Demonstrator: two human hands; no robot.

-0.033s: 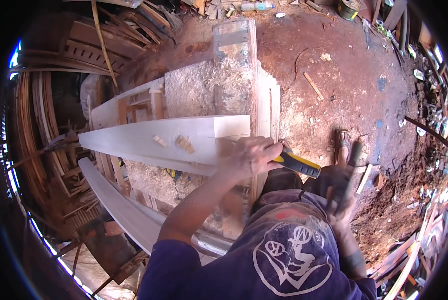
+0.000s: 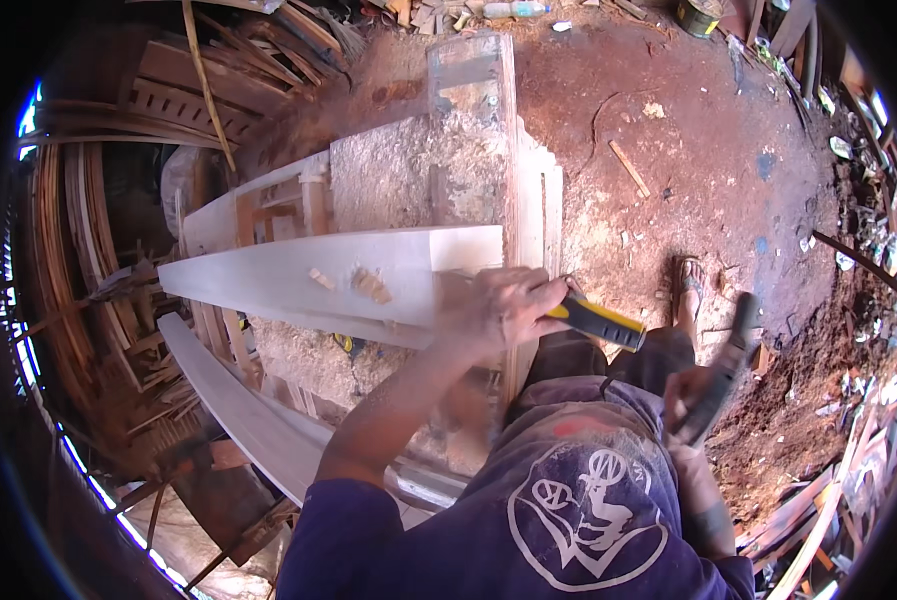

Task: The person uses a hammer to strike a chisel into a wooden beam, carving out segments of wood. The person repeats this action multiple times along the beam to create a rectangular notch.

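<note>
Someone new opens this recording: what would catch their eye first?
Probably the yellow-and-black handle, jutting rightward from the left hand at the right end of a long pale board, left of centre. Next would be the right hand, lower and farther right, holding a dark, blurred tool. The white-printed purple shirt also stands out, filling much of the bottom of the picture.

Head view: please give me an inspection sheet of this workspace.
Surface: workbench, strewn with pale shavings.
Work items: long pale board lying over the bench; yellow-and-black handle; dark tool, blurred.
Clutter: wood chips on the board.
Hands: left hand grips the handle by the board's end; right hand grips the dark tool.
Cables: nothing certain; a thin curved line on the floor could be one.
Surroundings: stacked timber, scattered scraps.
</note>
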